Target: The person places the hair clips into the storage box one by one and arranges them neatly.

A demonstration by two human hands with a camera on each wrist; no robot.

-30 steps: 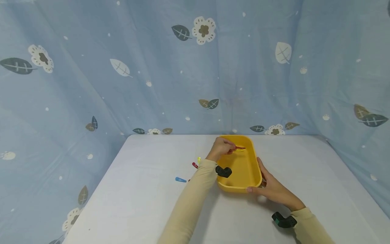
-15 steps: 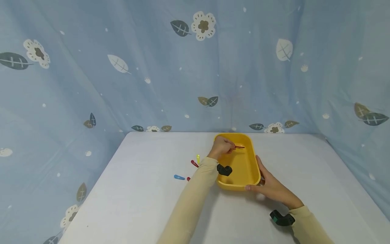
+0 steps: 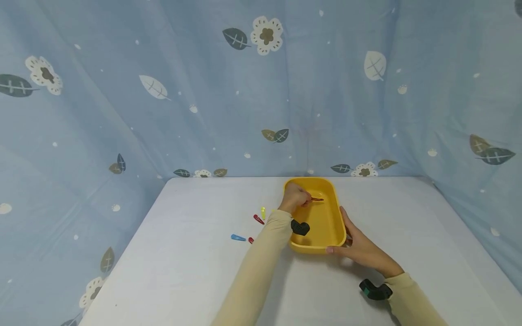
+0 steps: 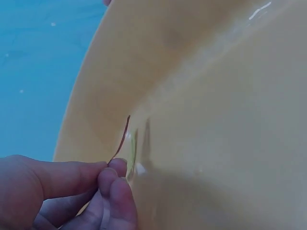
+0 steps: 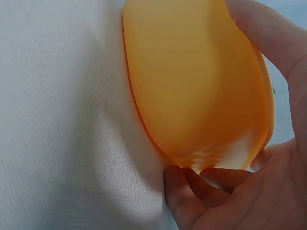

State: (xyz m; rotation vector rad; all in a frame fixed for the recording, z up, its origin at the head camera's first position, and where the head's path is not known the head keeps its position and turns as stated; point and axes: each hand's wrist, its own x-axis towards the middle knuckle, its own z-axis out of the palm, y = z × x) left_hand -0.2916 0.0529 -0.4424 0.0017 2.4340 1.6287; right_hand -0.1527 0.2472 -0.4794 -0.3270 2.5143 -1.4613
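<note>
Left fingers (image 4: 72,178) pinched a red clip (image 4: 123,136) inside a yellow tray (image 3: 322,226).
It jutted right from their tips; right fingers (image 5: 228,178) gripped the tray's near right corner.

Access to the yellow tray (image 3: 322,224) is from above, through the near part of its opening. The left hand (image 3: 296,197) obstructs the far left corner; the black wrist unit (image 3: 300,227) overhangs the left side. The left sleeve (image 3: 257,267) crosses the table (image 3: 175,217) between the tray and the blue clip (image 3: 238,237). The right hand (image 3: 360,246) obstructs the near right corner. Lateral passage exists right of the tray, beyond that hand. The patterned curtain (image 3: 244,104) bounds the far edge.
</note>
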